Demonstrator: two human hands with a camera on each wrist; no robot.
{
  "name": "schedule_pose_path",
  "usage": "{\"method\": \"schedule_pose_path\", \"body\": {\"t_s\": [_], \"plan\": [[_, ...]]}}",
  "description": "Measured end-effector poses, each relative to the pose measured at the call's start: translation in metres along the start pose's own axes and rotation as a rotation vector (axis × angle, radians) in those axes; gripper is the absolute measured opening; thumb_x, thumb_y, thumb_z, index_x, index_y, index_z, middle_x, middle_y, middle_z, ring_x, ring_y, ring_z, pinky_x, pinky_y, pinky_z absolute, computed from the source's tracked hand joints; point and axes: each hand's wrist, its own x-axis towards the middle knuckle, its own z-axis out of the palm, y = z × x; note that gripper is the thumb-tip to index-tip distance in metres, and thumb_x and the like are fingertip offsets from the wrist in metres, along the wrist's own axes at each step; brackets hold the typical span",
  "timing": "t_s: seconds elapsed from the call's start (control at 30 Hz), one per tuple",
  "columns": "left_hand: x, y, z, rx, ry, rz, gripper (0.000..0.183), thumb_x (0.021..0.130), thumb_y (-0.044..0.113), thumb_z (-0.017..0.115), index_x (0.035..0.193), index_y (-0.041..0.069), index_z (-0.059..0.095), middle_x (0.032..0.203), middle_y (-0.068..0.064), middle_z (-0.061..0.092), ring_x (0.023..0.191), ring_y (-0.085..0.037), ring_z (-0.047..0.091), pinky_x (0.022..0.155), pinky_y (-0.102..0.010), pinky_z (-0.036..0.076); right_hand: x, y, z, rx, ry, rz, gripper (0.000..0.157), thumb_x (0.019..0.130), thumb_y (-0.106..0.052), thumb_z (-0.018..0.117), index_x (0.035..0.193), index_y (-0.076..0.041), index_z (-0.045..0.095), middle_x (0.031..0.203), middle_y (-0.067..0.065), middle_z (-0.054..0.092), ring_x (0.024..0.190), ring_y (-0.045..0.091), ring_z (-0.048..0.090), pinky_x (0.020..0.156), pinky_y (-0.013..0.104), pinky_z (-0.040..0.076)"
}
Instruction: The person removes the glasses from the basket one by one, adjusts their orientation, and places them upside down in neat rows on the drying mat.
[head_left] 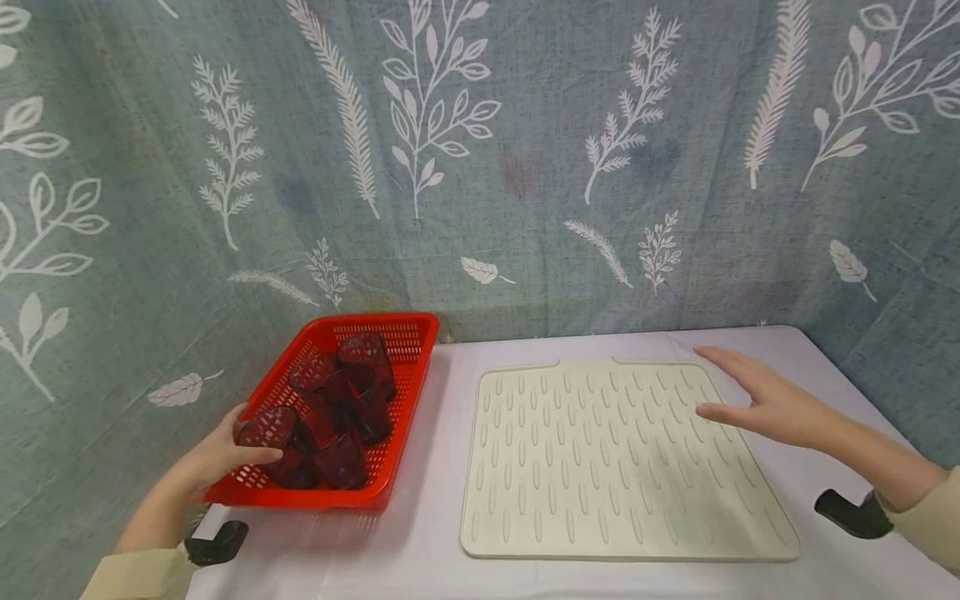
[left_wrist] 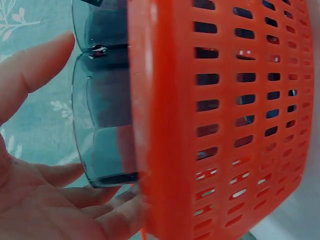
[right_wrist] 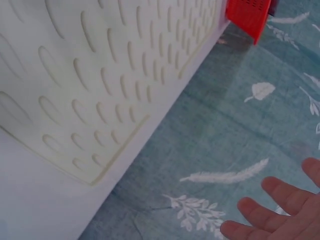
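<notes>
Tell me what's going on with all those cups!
A person has their left hand beside a dark glass tumbler at the left side of a red perforated basket. More tumblers lie in the basket. The right hand holds nothing, its fingers spread near the right edge of a cream ridged mat.

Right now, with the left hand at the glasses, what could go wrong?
The glasses crowd together in the red basket, so lifting one could knock its neighbours. The left hand is close to the rim and might drag the basket, since the right hand, out by the pale mat, isn't steadying it.
</notes>
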Motion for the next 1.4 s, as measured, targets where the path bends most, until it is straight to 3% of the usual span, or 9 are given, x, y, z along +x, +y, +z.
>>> {"method": "schedule_pose_path", "body": {"t_s": [0.23, 0.37, 0.67, 0.93, 1.1, 1.27, 1.4], "plan": [[0.005, -0.004, 0.006, -0.008, 0.043, -0.043, 0.109, 0.082, 0.032, 0.066, 0.139, -0.006, -0.018, 0.133, -0.040, 0.017, 0.119, -0.052, 0.025, 0.096, -0.062, 0.029, 0.005, -0.001, -0.007, 0.007, 0.000, -0.014, 0.079, 0.082, -0.035, 0.066, 0.141, 0.001, 0.027, 0.140, 0.029, 0.031, 0.124, 0.049, 0.029, 0.090, 0.066, 0.029], [0.007, -0.007, 0.009, -0.002, 0.061, -0.030, 0.108, 0.081, 0.033, 0.067, 0.140, -0.006, -0.015, 0.134, -0.040, 0.016, 0.121, -0.053, 0.021, 0.097, -0.065, 0.022, 0.007, -0.002, -0.011, 0.005, -0.005, -0.004, 0.080, 0.083, -0.035, 0.065, 0.142, -0.001, 0.025, 0.141, 0.029, 0.030, 0.125, 0.049, 0.029, 0.089, 0.066, 0.029], [0.009, -0.009, 0.015, -0.049, 0.094, -0.027, 0.104, 0.082, 0.032, 0.066, 0.140, -0.007, -0.010, 0.136, -0.038, 0.014, 0.122, -0.051, 0.021, 0.098, -0.064, 0.022, 0.011, -0.004, -0.017, 0.036, -0.022, 0.020, 0.081, 0.085, -0.033, 0.064, 0.144, -0.001, 0.019, 0.143, 0.030, 0.025, 0.126, 0.051, 0.027, 0.089, 0.067, 0.028], [0.010, -0.011, 0.017, -0.095, 0.109, -0.046, 0.102, 0.084, 0.035, 0.064, 0.141, -0.006, -0.011, 0.136, -0.037, 0.014, 0.119, -0.049, 0.028, 0.098, -0.059, 0.031, 0.018, -0.001, -0.020, 0.054, -0.023, 0.028, 0.081, 0.087, -0.032, 0.061, 0.146, -0.004, 0.013, 0.144, 0.028, 0.023, 0.124, 0.051, 0.028, 0.082, 0.069, 0.032], [0.011, -0.012, 0.018, -0.109, 0.147, -0.039, 0.102, 0.082, 0.035, 0.067, 0.141, -0.007, -0.006, 0.135, -0.036, 0.019, 0.115, -0.047, 0.036, 0.091, -0.051, 0.043, 0.021, -0.002, -0.023, 0.083, -0.024, 0.031, 0.080, 0.088, -0.030, 0.059, 0.147, -0.005, 0.011, 0.145, 0.027, 0.022, 0.125, 0.050, 0.027, 0.080, 0.069, 0.034], [0.012, -0.013, 0.017, -0.111, 0.175, -0.035, 0.102, 0.081, 0.033, 0.069, 0.140, -0.010, -0.003, 0.131, -0.036, 0.025, 0.097, -0.034, 0.053, 0.079, -0.042, 0.052, 0.026, -0.003, -0.026, 0.125, -0.035, 0.046, 0.080, 0.089, -0.029, 0.058, 0.148, -0.008, 0.008, 0.146, 0.026, 0.019, 0.126, 0.050, 0.026, 0.082, 0.071, 0.030], [0.012, -0.013, 0.015, -0.108, 0.188, -0.027, 0.101, 0.081, 0.031, 0.068, 0.140, -0.011, -0.003, 0.131, -0.036, 0.027, 0.092, -0.028, 0.056, 0.076, -0.040, 0.052, 0.029, -0.002, -0.026, 0.144, -0.031, 0.062, 0.080, 0.089, -0.030, 0.058, 0.148, -0.009, 0.008, 0.147, 0.025, 0.018, 0.126, 0.050, 0.025, 0.085, 0.071, 0.027]]}}
